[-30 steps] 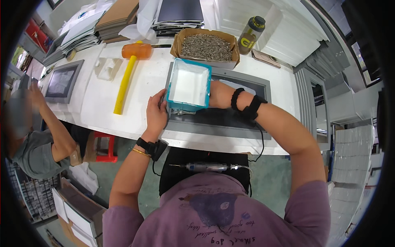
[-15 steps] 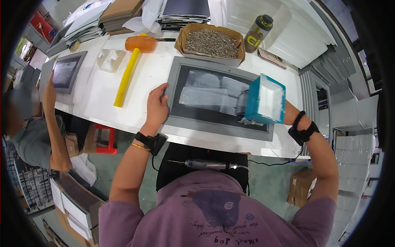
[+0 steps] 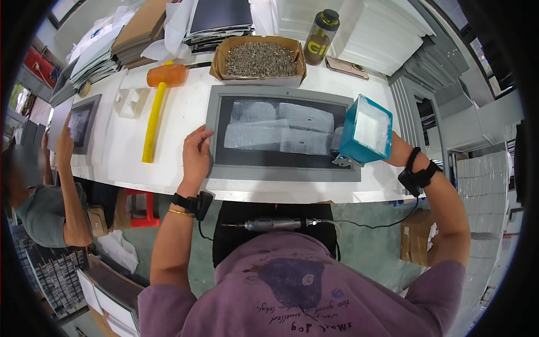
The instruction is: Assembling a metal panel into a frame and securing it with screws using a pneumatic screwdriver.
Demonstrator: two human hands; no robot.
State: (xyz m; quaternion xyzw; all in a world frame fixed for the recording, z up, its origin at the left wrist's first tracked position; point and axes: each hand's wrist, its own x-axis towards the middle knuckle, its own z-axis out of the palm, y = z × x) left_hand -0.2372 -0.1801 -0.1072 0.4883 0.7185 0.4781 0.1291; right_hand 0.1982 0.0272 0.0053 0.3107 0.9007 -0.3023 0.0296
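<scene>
A grey rectangular frame (image 3: 281,172) lies flat before me, with a dark inset panel (image 3: 252,155) bearing broad whitish wet-looking strips. Over its right end, my right hand (image 3: 400,149) holds a teal box-shaped glue roller (image 3: 352,135). White material shows inside the box, and the roller at its left side sits on the panel near the right end of the strips. My right fingers are mostly hidden behind the box. At the frame's left edge, my left hand (image 3: 196,154) rests with fingers loosely bent and thumb apart, the fingertips against the edge.
Behind the frame stand a cardboard box of small metal pieces (image 3: 259,60), a bottle (image 3: 321,36) and a phone (image 3: 347,68). An orange-headed mallet (image 3: 151,121) lies left. At far left, a co-worker (image 3: 53,208) handles another framed panel. A tool (image 3: 275,224) lies near my lap.
The glue roller has moved right relative to the frame, uncovering more of the whitish strips' right end. My left hand stays at the frame's left edge. The whole view has shifted somewhat.
</scene>
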